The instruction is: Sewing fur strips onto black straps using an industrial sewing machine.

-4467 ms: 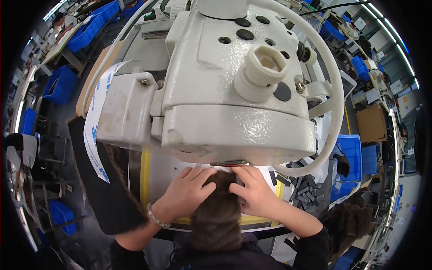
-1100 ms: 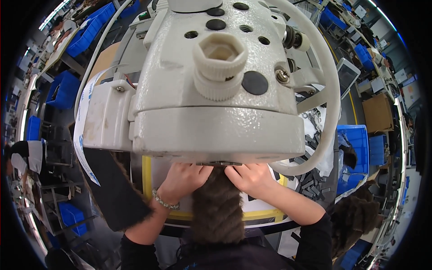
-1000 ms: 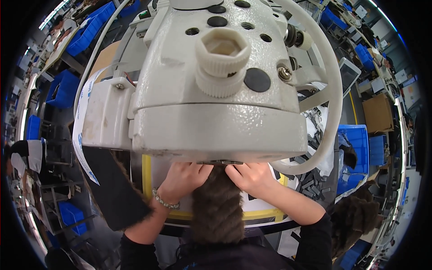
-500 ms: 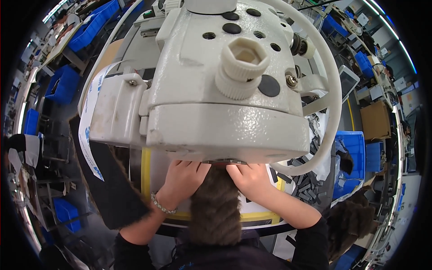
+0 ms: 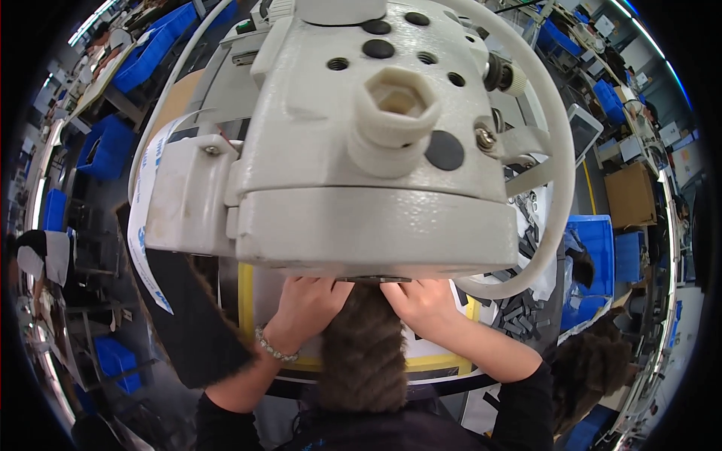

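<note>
Your left hand [image 5: 310, 310] and right hand [image 5: 427, 308] flank brown fur [image 5: 363, 349], both partly beneath the machine head [image 5: 376, 225]; I can't tell openness or grip.

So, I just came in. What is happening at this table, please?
A person has both hands at a white machine. The left hand is at the left side of a brown fur strip and the right hand at its right side. The strip runs from the person's body to under the machine, which hides the ends of the fingers, so their exact grip cannot be seen. Small dark pieces lie to the right.
</note>
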The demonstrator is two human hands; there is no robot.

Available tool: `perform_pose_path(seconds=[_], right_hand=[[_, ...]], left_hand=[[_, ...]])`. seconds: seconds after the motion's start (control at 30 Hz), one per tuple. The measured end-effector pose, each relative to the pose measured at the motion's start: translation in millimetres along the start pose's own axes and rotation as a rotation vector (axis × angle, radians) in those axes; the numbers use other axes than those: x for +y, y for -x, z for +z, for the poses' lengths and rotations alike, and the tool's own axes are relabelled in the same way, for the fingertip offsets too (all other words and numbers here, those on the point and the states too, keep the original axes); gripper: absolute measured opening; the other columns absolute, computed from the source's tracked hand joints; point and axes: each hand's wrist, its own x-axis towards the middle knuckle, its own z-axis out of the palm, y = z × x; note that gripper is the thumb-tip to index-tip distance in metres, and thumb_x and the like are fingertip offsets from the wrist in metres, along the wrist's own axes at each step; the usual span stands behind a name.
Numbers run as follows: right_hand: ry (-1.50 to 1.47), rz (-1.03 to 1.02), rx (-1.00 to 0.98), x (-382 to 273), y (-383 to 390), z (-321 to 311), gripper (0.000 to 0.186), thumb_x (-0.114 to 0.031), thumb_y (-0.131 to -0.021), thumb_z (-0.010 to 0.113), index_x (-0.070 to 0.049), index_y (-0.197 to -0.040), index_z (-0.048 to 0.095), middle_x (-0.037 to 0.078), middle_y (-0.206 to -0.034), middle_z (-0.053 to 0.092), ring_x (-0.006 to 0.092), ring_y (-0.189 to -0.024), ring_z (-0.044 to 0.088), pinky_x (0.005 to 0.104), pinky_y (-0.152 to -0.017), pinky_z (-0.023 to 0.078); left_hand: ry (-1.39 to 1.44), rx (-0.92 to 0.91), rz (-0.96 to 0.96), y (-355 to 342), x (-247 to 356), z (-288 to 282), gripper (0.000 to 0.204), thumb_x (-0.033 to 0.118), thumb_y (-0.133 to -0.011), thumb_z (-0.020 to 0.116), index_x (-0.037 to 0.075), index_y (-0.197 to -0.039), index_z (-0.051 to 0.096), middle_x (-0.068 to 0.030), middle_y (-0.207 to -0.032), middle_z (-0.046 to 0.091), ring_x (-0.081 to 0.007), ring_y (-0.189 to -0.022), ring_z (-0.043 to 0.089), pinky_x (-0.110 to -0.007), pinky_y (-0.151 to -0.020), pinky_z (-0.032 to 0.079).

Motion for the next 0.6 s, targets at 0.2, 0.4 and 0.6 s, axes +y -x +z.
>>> perform_pose_path(seconds=[0.2,0.4,0.6], right_hand=[[-0.051,-0.004,0.03,2.0,-4.3,-5.2,0.022,-0.008,-0.063,0.062,-0.007,-0.085,0.064,0.006,-0.087,0.066,0.0213,-0.086,0.062,0.0414,-0.083,0.047],[-0.007,-0.061,0.059,2.2,-8.5,-7.3,0.018,-0.008,-0.064,0.062,-0.007,-0.082,0.062,0.004,-0.088,0.067,0.0185,-0.081,0.064,0.0392,-0.083,0.047],[-0.03,-0.079,0.093,3.8,-9.0,-3.7,0.021,-0.007,-0.067,0.063,-0.004,-0.087,0.064,0.005,-0.088,0.067,0.0184,-0.079,0.064,0.0326,-0.077,0.048]], left_hand=[[0.059,-0.046,-0.05,-0.2,1.7,-1.6,0.01,0.013,-0.076,0.063,0.011,-0.086,0.064,-0.0015,-0.091,0.062,-0.0169,-0.089,0.06,-0.031,-0.077,0.048],[0.028,0.022,-0.016,-4.0,0.2,-8.6,0.016,0.011,-0.074,0.061,0.009,-0.089,0.061,-0.0027,-0.091,0.061,-0.0164,-0.088,0.059,-0.03,-0.077,0.048],[0.018,0.038,-0.005,-4.2,-0.6,-8.6,0.02,0.011,-0.073,0.061,0.006,-0.092,0.061,-0.0056,-0.092,0.06,-0.0169,-0.085,0.058,-0.03,-0.077,0.048]])
